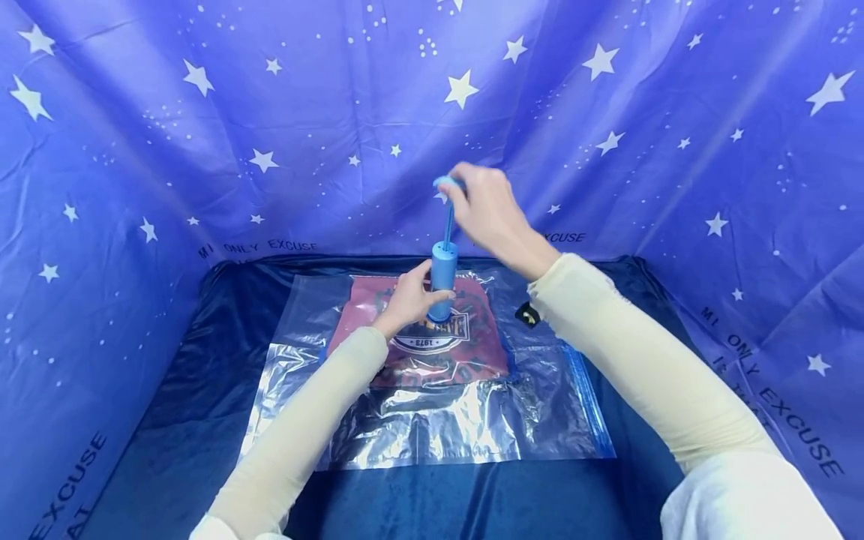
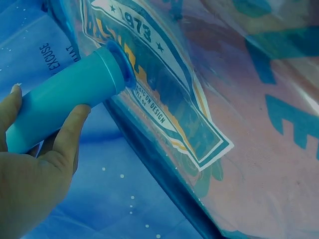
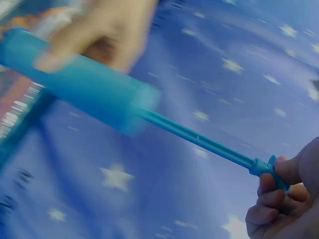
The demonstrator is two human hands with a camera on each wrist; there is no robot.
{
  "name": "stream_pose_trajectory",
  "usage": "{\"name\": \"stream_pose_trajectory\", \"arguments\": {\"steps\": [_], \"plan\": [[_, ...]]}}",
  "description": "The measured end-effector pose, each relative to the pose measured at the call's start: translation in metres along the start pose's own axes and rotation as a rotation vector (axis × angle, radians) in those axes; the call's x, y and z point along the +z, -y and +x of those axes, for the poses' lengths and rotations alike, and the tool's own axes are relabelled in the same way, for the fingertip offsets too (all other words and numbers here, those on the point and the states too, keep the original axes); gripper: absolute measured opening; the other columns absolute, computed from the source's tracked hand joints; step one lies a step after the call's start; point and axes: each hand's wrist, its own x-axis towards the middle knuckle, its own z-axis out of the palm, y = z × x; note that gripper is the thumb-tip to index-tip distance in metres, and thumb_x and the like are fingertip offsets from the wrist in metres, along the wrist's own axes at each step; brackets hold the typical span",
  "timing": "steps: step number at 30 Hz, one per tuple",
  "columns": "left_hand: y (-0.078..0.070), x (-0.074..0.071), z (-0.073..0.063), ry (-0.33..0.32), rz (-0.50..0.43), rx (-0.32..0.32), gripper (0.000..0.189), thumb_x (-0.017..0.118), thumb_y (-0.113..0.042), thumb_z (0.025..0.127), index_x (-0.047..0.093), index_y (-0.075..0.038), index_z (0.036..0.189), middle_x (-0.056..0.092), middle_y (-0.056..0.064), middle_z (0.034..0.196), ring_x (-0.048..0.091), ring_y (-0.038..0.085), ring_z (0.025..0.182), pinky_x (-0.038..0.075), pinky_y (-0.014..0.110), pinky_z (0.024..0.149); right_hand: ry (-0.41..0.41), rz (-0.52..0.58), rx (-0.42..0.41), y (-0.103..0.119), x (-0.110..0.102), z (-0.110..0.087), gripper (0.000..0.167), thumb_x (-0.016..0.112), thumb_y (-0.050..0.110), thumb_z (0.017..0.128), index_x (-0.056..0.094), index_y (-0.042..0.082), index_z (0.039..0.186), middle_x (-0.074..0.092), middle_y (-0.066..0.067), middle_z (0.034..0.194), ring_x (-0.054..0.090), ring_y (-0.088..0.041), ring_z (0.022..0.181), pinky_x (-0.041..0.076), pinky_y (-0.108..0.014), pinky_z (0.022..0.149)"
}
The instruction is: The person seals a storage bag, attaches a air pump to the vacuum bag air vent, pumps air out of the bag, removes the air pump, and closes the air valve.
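Observation:
A blue hand pump (image 1: 443, 271) stands upright on a clear plastic vacuum bag (image 1: 432, 420). Inside the bag lies a folded red garment (image 1: 425, 367) with a printed badge reading 1973. My left hand (image 1: 409, 300) grips the pump's barrel low down, thumb and fingers curled round it; the left wrist view shows the barrel (image 2: 75, 94) with its flared base against the bag. Above, my right hand (image 1: 489, 210) holds the pump's handle, and the thin rod (image 3: 199, 139) is drawn well out of the barrel. In the right wrist view the fingers curl round the handle (image 3: 269, 172).
A small black and gold object (image 1: 527, 315) lies on the bag's right part, beside my right sleeve. A blue zip strip (image 1: 586, 397) runs along the bag's right edge. Dark blue cloth (image 1: 398, 502) covers the surface, and star-printed blue curtains (image 1: 324, 112) surround it.

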Motion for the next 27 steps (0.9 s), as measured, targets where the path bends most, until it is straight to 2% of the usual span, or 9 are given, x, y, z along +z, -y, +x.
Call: {"name": "stream_pose_trajectory", "arguments": {"steps": [4,6,8,12,15,20,24,27], "plan": [[0.001,0.000,-0.001,-0.001,-0.007,-0.024,0.054,0.084,-0.022,0.094,0.058,-0.010,0.139,0.069,0.015,0.129,0.067,0.034,0.118,0.059,0.047,0.088,-0.172,0.005,-0.078,0.018,-0.027,0.014,0.028,0.058,0.020,0.110,0.073,-0.004,0.114,0.069,-0.013,0.091,0.056,-0.022,0.073,0.046,-0.034,0.074],[0.001,0.000,-0.001,-0.005,-0.007,-0.027,0.053,0.083,-0.022,0.094,0.058,-0.010,0.139,0.068,0.016,0.130,0.067,0.034,0.118,0.059,0.049,0.090,-0.216,-0.002,-0.108,0.021,-0.033,0.016,0.028,0.058,0.020,0.110,0.072,-0.005,0.113,0.066,-0.013,0.088,0.054,-0.024,0.072,0.043,-0.034,0.073],[0.001,0.001,-0.001,-0.010,-0.003,-0.023,0.052,0.083,-0.020,0.094,0.058,-0.009,0.139,0.068,0.016,0.130,0.066,0.035,0.119,0.057,0.049,0.093,-0.224,-0.002,-0.123,0.020,-0.033,0.015,0.028,0.058,0.019,0.111,0.072,-0.005,0.113,0.064,-0.013,0.087,0.054,-0.024,0.071,0.042,-0.034,0.071],[0.001,0.002,-0.001,-0.002,-0.004,-0.013,0.053,0.083,-0.019,0.094,0.058,-0.010,0.140,0.068,0.017,0.130,0.067,0.036,0.118,0.060,0.048,0.088,-0.170,0.010,-0.127,0.009,-0.020,0.008,0.025,0.061,0.017,0.109,0.073,-0.005,0.113,0.069,-0.013,0.088,0.057,-0.023,0.070,0.046,-0.035,0.069],[0.002,0.003,-0.002,-0.002,0.005,-0.015,0.053,0.083,-0.020,0.094,0.058,-0.011,0.140,0.069,0.016,0.128,0.067,0.035,0.117,0.059,0.047,0.090,-0.070,0.013,-0.084,-0.003,0.000,-0.002,0.024,0.063,0.018,0.108,0.072,-0.003,0.115,0.068,-0.013,0.085,0.056,-0.024,0.066,0.048,-0.037,0.065],[0.003,0.003,-0.002,-0.007,0.013,0.000,0.053,0.082,-0.018,0.095,0.057,-0.010,0.141,0.069,0.017,0.127,0.069,0.035,0.114,0.056,0.048,0.095,0.100,-0.055,-0.006,-0.026,0.039,-0.023,0.022,0.062,0.020,0.109,0.068,0.000,0.108,0.067,-0.011,0.083,0.059,-0.023,0.065,0.051,-0.036,0.059],[0.003,0.002,-0.002,-0.008,0.025,0.024,0.051,0.082,-0.019,0.095,0.058,-0.011,0.139,0.070,0.017,0.127,0.069,0.034,0.114,0.057,0.046,0.094,0.151,-0.091,-0.002,-0.036,0.055,-0.032,0.022,0.061,0.018,0.109,0.065,-0.001,0.102,0.070,-0.014,0.087,0.064,-0.024,0.069,0.054,-0.037,0.062],[0.004,0.002,-0.003,0.006,0.001,0.012,0.050,0.081,-0.020,0.096,0.058,-0.010,0.138,0.069,0.017,0.127,0.070,0.035,0.111,0.060,0.045,0.085,0.155,-0.086,-0.001,-0.031,0.050,-0.029,0.021,0.060,0.017,0.110,0.066,-0.002,0.102,0.069,-0.013,0.086,0.061,-0.023,0.066,0.052,-0.036,0.060]]}}
